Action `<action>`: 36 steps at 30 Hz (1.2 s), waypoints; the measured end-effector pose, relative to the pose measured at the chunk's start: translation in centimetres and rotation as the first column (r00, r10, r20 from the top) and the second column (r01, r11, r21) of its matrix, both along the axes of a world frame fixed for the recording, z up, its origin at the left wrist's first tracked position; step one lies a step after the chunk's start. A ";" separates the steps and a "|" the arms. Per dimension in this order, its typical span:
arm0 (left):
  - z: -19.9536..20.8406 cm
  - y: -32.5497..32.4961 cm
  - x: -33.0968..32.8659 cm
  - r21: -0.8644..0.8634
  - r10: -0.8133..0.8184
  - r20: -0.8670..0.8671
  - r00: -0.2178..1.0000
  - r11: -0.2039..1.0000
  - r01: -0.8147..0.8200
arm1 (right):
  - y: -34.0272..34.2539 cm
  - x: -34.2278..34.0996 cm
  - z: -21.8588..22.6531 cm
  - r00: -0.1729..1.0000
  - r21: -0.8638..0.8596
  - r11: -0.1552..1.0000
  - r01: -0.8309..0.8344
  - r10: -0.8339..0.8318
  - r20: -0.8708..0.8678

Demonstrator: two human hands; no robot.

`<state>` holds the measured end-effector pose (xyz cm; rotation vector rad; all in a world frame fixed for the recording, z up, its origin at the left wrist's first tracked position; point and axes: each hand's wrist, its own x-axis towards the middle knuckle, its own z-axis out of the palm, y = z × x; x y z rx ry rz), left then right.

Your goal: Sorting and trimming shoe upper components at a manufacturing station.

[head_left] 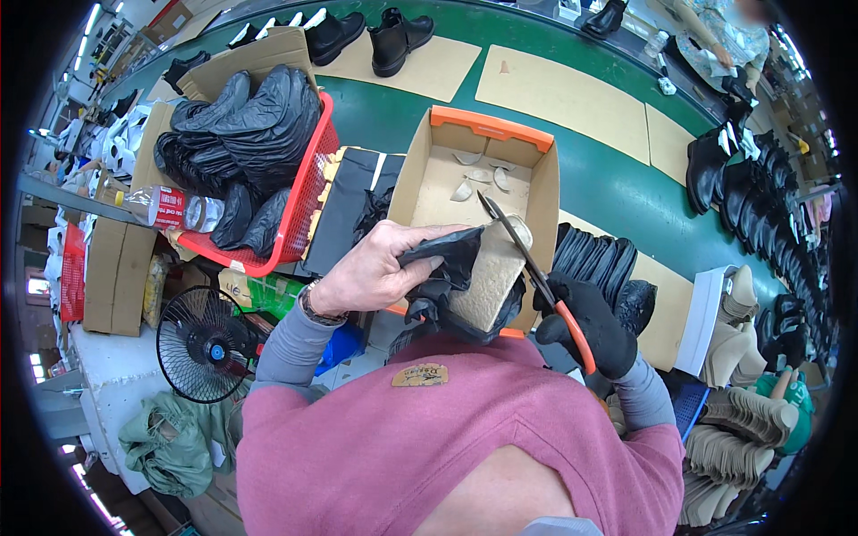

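Scissors (536, 272) clenched in gloved right hand (585, 326); left hand (375, 268) grips shoe upper (474, 268); cardboard box (474, 179) behind.

Green conveyor belt (617, 183), tan cardboard sheets (572, 94), black ankle boots (398, 40), open cardboard box (429, 174)

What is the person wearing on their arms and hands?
Both arms have long grey sleeves coming out from under a pinkish-red top. The left hand is bare, with a dark beaded bracelet or watch band around the wrist. The right hand wears a black glove that covers all the fingers and reaches down to the grey cuff.
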<state>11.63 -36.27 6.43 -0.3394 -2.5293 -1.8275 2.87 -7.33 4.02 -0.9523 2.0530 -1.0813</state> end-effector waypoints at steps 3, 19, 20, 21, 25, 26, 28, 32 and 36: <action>-0.2 -0.3 0.1 0.109 -0.022 0.091 0.996 0.994 0.012 | -0.3 0.3 -0.4 0.998 -0.025 0.998 0.061 -0.061 0.011; 0.7 -0.9 0.2 0.161 -0.064 0.136 0.989 0.986 0.041 | -1.0 -0.6 0.3 0.997 -0.161 0.984 -0.077 0.077 -0.008; 0.6 -0.9 0.2 0.177 -0.066 0.146 0.987 0.983 0.040 | -1.1 -0.5 0.2 0.997 -0.150 0.986 -0.074 0.071 -0.024; 0.5 -1.0 0.2 0.205 -0.068 0.138 0.988 0.978 0.039 | -1.2 -0.5 0.1 0.997 -0.139 0.988 -0.071 0.066 -0.041; 0.0 -1.1 0.3 0.259 -0.046 0.188 0.981 0.966 -0.004 | -1.7 0.0 -0.2 0.999 -0.099 0.995 -0.005 0.001 -0.044; -0.1 -1.1 0.3 0.281 -0.044 0.194 0.980 0.960 -0.013 | -1.8 0.1 -0.2 0.999 -0.109 0.994 0.028 -0.027 0.019; -0.4 -1.2 0.2 0.309 -0.039 0.207 0.978 0.951 -0.028 | -1.9 0.4 -0.2 0.997 -0.128 0.989 0.072 -0.068 0.037; -0.6 -1.3 0.0 0.326 -0.025 0.248 0.968 0.944 -0.059 | -2.3 0.3 0.0 0.998 -0.130 0.990 0.046 -0.050 -0.025; -0.8 -1.5 0.0 0.249 -0.069 0.314 0.947 0.968 -0.012 | -3.2 -0.5 -0.1 0.995 -0.362 0.930 -0.059 0.026 -0.097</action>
